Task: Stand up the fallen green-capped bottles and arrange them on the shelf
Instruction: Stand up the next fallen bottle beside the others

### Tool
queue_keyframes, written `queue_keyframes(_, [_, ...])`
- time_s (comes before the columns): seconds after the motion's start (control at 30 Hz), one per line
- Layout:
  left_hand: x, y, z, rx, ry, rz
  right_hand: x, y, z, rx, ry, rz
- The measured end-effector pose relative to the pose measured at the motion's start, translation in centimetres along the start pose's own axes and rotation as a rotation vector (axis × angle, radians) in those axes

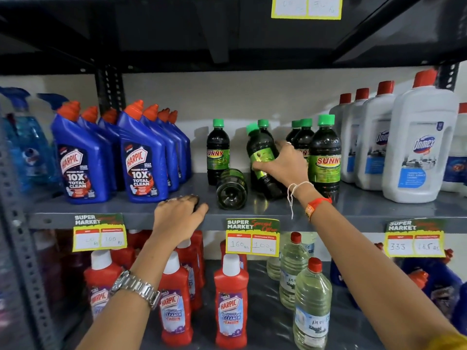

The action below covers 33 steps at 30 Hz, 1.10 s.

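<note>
Dark green-capped Sunny bottles stand on the grey middle shelf (366, 205). My right hand (283, 164) grips one tilted bottle (260, 150) by its label, cap leaning left. Just left of it a fallen bottle (231, 188) lies on its side, base toward me. One upright bottle (217, 150) stands behind the fallen one. Further upright ones stand to the right, the nearest (324, 157) at the front. My left hand (180, 213) rests palm down over something dark at the shelf's front edge; I cannot make out what it is.
Blue Harpic bottles (141, 157) fill the shelf's left side, white Domex bottles (419, 147) the right. Price tags (252, 236) hang from the shelf's front edge. Red Harpic bottles (231, 299) and clear bottles (312, 309) stand on the shelf below. A dark shelf hangs overhead.
</note>
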<state>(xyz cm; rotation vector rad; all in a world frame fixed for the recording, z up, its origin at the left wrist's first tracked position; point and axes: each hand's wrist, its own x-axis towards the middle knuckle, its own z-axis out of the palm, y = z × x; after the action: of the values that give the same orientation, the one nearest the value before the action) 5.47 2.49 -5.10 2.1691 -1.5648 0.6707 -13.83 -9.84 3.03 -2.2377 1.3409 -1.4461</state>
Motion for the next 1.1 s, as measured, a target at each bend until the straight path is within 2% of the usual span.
queue_keyframes(0.13, [0.0, 0.1, 0.0, -0.012, -0.006, -0.020, -0.4, -0.2, -0.4, 0.247, 0.092, 0.007])
queue_keyframes(0.27, [0.0, 0.2, 0.0, -0.008, -0.003, -0.016, -1.1, 0.7, 0.1, 0.378, 0.049, 0.066])
queue_keyframes(0.5, [0.1, 0.1, 0.1, -0.022, 0.016, -0.021, -1.3, 1.6, 0.8, 0.412, -0.013, 0.072])
queue_keyframes(0.67, [0.1, 0.0, 0.1, -0.015, 0.034, -0.011, -1.5, 1.6, 1.2, 0.208, 0.033, -0.012])
queue_keyframes(0.77, [0.1, 0.0, 0.1, -0.011, 0.028, -0.008, -0.9, 1.9, 1.1, 0.227, 0.036, 0.002])
queue_keyframes(0.93, [0.1, 0.0, 0.1, -0.002, 0.022, -0.003, 0.1, 3.3, 0.5, 0.702, -0.240, 0.194])
queue_keyframes(1.0, [0.1, -0.1, 0.1, -0.001, 0.016, 0.000, 0.2, 3.8, 0.4, 0.752, -0.282, 0.183])
queue_keyframes(1.1, [0.1, 0.1, 0.1, -0.017, 0.028, -0.024, 0.1, 3.8, 0.3, 0.702, -0.312, 0.153])
